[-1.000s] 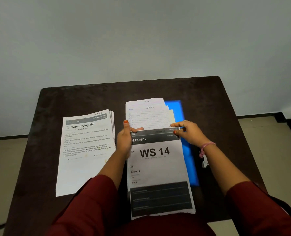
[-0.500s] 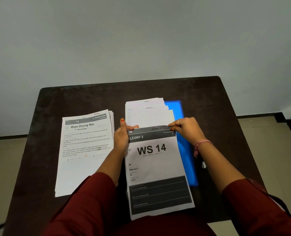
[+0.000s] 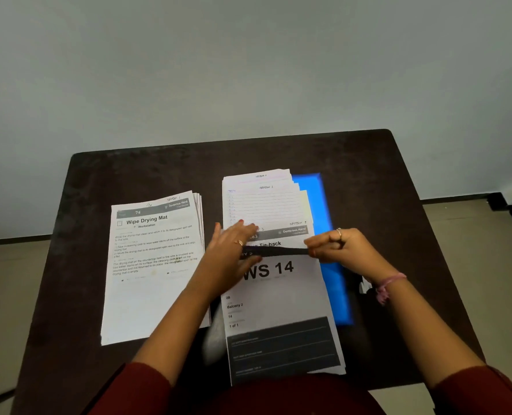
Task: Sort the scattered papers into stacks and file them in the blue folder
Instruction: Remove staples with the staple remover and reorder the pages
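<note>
A blue folder [image 3: 329,259] lies on the dark table [image 3: 383,181] under a middle stack of papers [image 3: 263,199]. On top is the "WS 14" sheet [image 3: 278,298], its top edge folded back so a "Tie-back" sheet [image 3: 274,244] shows beneath. My right hand [image 3: 343,245] pinches that lifted top edge at the right. My left hand [image 3: 233,253] lies with straight fingers across the sheets at the stack's left side. A second stack topped by the "Wipe Drying Mat" sheet [image 3: 153,265] sits to the left.
A grey wall stands behind the table's far edge. Bare dark tabletop runs along the back and both sides. Floor shows to the right, with a dark object [image 3: 497,200] by the baseboard.
My right hand has peeled the top edge of the "WS 14" sheet toward me, uncovering the "Tie-back" sheet. My left hand let go of the left edge and now lies flat across the papers.
</note>
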`<action>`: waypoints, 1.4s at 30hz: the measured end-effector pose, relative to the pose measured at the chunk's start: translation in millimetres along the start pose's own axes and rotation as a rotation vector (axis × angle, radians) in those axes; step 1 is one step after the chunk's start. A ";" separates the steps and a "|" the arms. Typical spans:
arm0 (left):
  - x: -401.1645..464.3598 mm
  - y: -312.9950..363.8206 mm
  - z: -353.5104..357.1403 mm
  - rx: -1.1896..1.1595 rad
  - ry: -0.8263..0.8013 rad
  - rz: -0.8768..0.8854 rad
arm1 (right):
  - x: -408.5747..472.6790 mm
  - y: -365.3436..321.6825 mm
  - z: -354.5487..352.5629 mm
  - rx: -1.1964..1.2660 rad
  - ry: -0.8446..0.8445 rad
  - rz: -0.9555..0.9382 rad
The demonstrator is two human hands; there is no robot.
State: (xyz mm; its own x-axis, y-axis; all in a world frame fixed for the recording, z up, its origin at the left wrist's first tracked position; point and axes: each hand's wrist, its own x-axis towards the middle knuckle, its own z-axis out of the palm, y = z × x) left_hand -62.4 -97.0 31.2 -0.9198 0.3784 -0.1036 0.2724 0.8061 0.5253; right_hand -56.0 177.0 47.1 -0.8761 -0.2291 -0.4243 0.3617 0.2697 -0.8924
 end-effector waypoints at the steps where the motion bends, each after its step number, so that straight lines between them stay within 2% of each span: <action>1: -2.5 3.0 2.0 0.057 -0.034 0.024 | -2.4 0.1 -1.4 0.014 -0.051 0.017; 6: -7.3 7.0 9.2 0.304 -0.157 0.102 | 6.1 1.9 -17.5 -0.036 -0.255 0.079; 7: -7.6 7.5 9.4 0.315 -0.154 0.119 | 10.8 -0.4 -18.7 -0.021 -0.247 0.090; 9: -10.3 9.1 9.2 0.328 -0.089 0.180 | 24.7 -4.7 -18.5 -0.017 -0.102 0.075; 10: -11.2 9.6 9.0 0.343 -0.025 0.229 | 34.3 -5.4 -17.0 -0.078 0.007 0.046; 12: -13.2 10.1 8.8 0.354 0.094 0.267 | 57.7 -0.9 -15.3 -0.402 0.146 -0.040; 15: -16.7 12.2 8.9 0.300 0.208 0.262 | 82.8 0.7 -11.4 -0.846 0.077 -0.016; 18: -17.5 13.9 7.8 0.246 0.292 0.274 | 93.2 -4.4 -9.5 -1.004 -0.010 0.042; 25: -15.4 15.5 9.9 0.139 0.359 0.293 | 97.4 -12.8 -8.3 -0.891 -0.006 0.007; 29: -13.8 17.7 13.2 0.131 0.328 0.293 | 92.8 -11.2 -7.6 -0.914 0.036 -0.026; 36: -14.1 19.2 13.7 -0.015 0.232 0.173 | 61.4 -21.3 -6.7 -0.970 0.038 -0.120; 38: -13.0 18.3 11.8 -0.030 0.215 0.175 | 47.9 -26.0 -7.3 -0.824 -0.031 -0.124; 42: -8.9 13.1 10.9 0.004 0.178 0.184 | 25.0 -31.7 -11.3 -0.316 -0.371 0.050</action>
State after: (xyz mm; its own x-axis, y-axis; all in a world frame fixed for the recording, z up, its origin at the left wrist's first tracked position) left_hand -47.6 -84.9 29.8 -0.8896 0.4334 0.1441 0.4409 0.7326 0.5186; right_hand -93.0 173.3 66.5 -0.6667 -0.5111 -0.5425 0.2351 0.5465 -0.8038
